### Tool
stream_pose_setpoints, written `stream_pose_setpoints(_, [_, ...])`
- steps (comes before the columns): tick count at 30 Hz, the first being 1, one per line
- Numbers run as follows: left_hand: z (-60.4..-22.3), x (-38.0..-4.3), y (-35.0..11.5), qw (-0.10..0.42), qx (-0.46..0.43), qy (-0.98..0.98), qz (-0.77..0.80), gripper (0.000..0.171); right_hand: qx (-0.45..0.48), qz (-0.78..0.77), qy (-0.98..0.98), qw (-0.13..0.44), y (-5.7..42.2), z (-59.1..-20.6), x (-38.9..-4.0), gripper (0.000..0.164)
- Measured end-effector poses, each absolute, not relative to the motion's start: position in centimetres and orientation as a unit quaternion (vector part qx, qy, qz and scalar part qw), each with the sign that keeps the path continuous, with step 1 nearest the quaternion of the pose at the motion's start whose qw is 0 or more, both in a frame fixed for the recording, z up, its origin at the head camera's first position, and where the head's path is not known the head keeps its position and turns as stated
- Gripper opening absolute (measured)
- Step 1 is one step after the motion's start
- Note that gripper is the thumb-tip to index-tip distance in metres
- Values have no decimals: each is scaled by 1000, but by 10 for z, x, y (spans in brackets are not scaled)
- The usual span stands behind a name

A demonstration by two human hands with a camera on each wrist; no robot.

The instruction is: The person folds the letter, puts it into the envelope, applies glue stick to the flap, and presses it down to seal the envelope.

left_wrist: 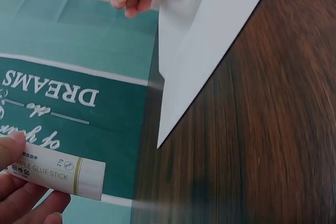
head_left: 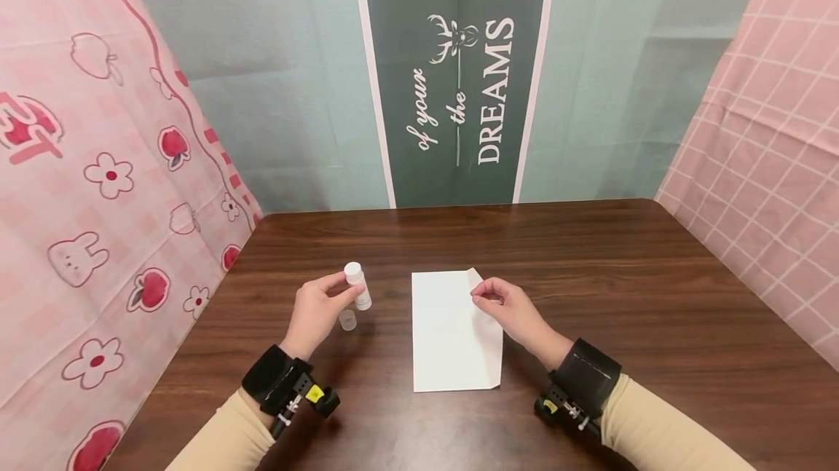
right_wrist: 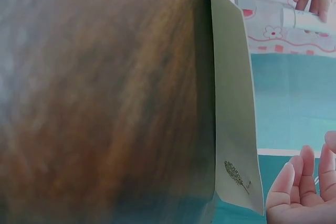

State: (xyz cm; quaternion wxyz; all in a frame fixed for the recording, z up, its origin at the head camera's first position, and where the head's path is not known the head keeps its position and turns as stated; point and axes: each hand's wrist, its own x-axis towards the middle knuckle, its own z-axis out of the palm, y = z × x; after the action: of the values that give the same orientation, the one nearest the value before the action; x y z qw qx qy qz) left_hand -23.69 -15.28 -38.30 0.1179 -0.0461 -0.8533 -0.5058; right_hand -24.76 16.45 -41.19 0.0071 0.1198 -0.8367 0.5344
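Note:
My left hand [head_left: 319,311] grips a white glue stick [head_left: 361,295] between thumb and fingers, tilted above the table. Printed lettering on its barrel shows in the left wrist view. A small translucent cap [head_left: 347,320] is just below it. To the right lies a white envelope-like folded paper [head_left: 452,333], with a flap [right_wrist: 233,98] along its right side that bears a small plant print. My right hand [head_left: 518,311] hovers at the flap's upper part, fingers loosely bent. In the right wrist view its fingers [right_wrist: 307,182] appear beside the flap and hold nothing.
The brown wooden table [head_left: 590,252] extends around the paper. A green cloth with lettering [head_left: 459,92] hangs behind it. Pink patterned cloths [head_left: 131,238] hang at the left and right sides.

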Motion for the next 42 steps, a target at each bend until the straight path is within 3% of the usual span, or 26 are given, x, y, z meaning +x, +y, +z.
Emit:
stream_pose_setpoints(12, [-384, -231, -194, 156, -20, -886, -437, 39, 114, 540, -834, 3, 168, -411, -245, 16])
stream_pose_setpoints(30, [-403, -231, -225, 142, 2, -919, -367, 39, 118, 522, -845, -12, 155, -372, -221, 13])
stream_pose_setpoints(42, [-411, -230, -225, 106, 1, -922, -372, 39, 112, 530, -841, -13, 169, -410, -245, 15])
